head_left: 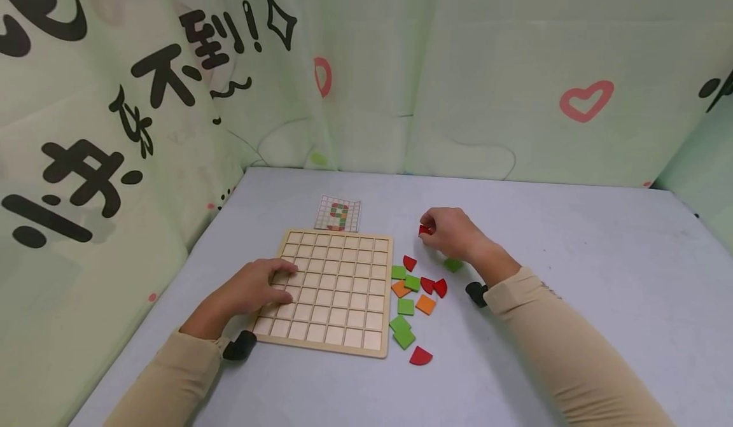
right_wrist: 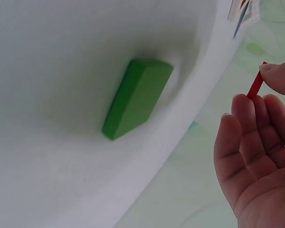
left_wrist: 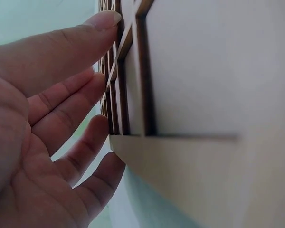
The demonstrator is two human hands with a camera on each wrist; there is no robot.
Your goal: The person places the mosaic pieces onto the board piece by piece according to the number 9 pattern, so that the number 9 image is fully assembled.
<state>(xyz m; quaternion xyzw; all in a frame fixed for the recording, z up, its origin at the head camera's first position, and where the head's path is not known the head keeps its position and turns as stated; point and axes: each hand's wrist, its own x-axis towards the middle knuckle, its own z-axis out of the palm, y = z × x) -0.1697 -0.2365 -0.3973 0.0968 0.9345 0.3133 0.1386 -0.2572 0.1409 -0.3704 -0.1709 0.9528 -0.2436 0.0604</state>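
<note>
A wooden grid board (head_left: 321, 345) lies on the table. My left hand (head_left: 254, 287) is at its left side, thumb and fingers spread and loosely bent; in the left wrist view the fingertips are right at the board's edge (left_wrist: 180, 166) and grid bars. Off the board's far right corner, my right hand (head_left: 455, 233) pinches a small red piece (right_wrist: 257, 85) between thumb and fingers, above the table. Under that hand lies a green piece (right_wrist: 142, 97). Between the hands, beside the board, are green squares (head_left: 405, 307), orange squares (head_left: 425, 304) and red quarter-round pieces (head_left: 420, 356).
A small printed pattern card (head_left: 339, 214) touches or nearly meets the board's far edge, showing red, green and orange shapes on a grid. A pale printed curtain (head_left: 487, 96) hangs behind and to the left of the white table (head_left: 601, 274). Black wrist cameras (head_left: 240, 345) sit at both cuffs.
</note>
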